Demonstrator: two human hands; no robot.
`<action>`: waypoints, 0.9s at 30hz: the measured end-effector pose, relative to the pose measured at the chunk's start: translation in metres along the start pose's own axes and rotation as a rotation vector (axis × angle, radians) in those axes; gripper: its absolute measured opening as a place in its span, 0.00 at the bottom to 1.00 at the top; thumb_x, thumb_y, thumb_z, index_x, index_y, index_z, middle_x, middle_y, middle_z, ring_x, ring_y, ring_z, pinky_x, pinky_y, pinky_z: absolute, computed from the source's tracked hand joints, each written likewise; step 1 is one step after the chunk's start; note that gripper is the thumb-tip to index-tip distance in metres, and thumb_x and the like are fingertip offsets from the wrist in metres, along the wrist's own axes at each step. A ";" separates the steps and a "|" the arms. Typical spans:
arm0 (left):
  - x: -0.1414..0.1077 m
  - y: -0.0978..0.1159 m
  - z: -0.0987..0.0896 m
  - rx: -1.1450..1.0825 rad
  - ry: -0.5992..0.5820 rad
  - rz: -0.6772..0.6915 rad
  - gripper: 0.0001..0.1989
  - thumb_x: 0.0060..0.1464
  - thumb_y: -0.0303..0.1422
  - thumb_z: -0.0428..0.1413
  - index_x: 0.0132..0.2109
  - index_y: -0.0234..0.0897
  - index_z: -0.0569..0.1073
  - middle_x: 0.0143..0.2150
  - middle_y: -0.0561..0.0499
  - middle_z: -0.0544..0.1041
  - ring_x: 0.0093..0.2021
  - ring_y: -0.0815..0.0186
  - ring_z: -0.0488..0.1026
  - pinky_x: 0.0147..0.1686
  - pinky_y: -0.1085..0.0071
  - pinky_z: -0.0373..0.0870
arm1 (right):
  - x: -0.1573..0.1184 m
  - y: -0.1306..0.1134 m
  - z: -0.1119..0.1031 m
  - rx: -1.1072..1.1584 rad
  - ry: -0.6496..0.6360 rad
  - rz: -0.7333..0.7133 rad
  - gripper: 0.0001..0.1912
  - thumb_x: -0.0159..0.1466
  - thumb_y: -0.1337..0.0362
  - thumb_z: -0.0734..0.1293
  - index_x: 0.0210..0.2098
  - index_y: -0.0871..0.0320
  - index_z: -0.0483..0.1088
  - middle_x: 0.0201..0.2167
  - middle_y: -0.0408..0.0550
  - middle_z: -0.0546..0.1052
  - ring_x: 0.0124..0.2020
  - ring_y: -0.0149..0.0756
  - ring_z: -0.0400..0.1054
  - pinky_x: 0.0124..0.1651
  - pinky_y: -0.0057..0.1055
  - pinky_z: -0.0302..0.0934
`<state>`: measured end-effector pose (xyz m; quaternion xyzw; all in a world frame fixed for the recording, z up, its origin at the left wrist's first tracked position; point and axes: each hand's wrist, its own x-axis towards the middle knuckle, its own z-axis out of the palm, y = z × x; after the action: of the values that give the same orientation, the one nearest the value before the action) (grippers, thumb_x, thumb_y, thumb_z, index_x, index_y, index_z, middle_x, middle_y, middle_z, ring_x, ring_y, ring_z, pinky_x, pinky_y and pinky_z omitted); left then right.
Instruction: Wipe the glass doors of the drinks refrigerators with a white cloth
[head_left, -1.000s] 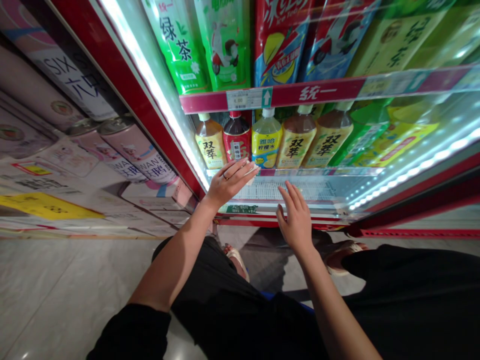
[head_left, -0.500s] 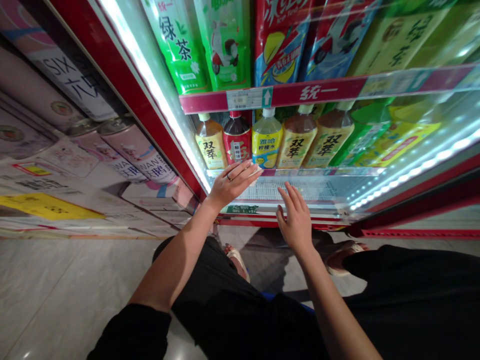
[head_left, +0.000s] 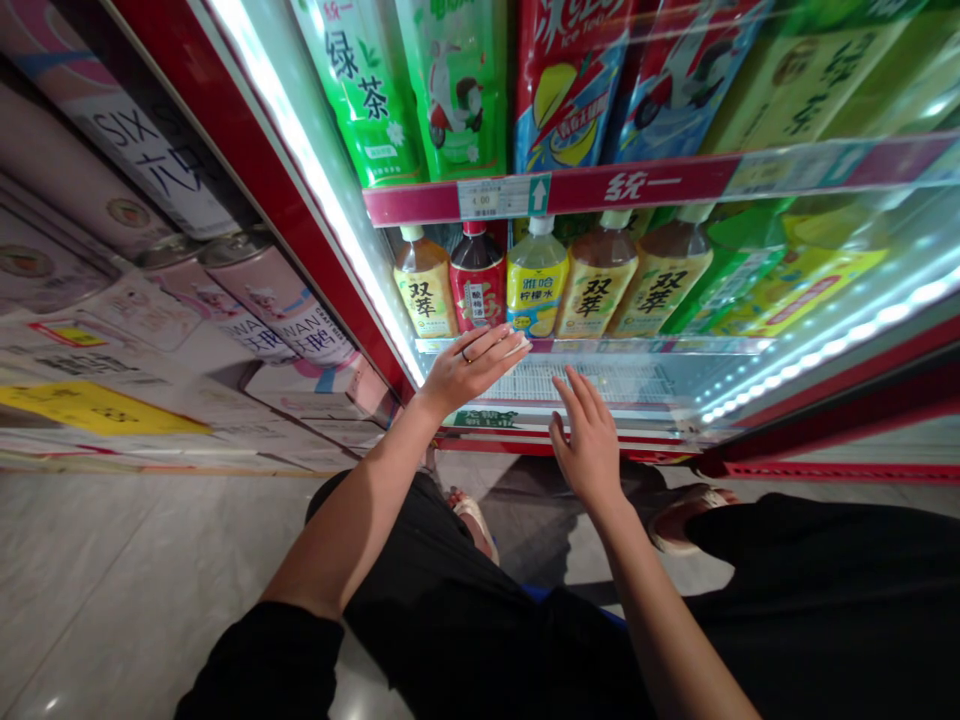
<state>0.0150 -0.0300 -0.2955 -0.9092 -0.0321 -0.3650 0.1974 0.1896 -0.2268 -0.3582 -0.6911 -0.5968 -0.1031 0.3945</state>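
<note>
Head view, looking down at a lit drinks cooler [head_left: 259, 175] with a red frame: in the last second almost nothing has changed, only a slight drift of the view and a small shift of the left hand [head_left: 472, 372] along the shelf edge. The hands stay apart. The left lies flat, a ring on one finger, its fingertips [head_left: 510, 338] reaching a small white scrap [head_left: 519, 350] at the lip of the lower shelf, just below a yellow-labelled bottle of lemon water [head_left: 535, 285]. Neither hand closes on anything. The right hand [head_left: 589, 445] is open, fingers spread, lower down in front of a wire rack [head_left: 592, 382]. Glare off the glass makes it hard to say whether the hands press the door or have passed inside. Beside the lemon water stand a red-capped bottle [head_left: 478, 282] and a bottle of 双萃 tea [head_left: 424, 290], under a red 统一 shelf strip [head_left: 622, 185].
</note>
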 end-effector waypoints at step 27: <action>-0.007 -0.011 -0.015 0.095 -0.005 0.071 0.38 0.70 0.25 0.59 0.80 0.47 0.54 0.64 0.52 0.81 0.70 0.66 0.74 0.75 0.65 0.67 | 0.003 -0.006 -0.001 0.012 -0.022 -0.005 0.31 0.73 0.69 0.61 0.74 0.52 0.62 0.75 0.54 0.67 0.76 0.51 0.60 0.73 0.57 0.64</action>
<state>-0.0024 -0.0253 -0.2868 -0.9004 -0.0175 -0.3534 0.2531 0.1852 -0.2247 -0.3531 -0.6883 -0.6035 -0.0927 0.3917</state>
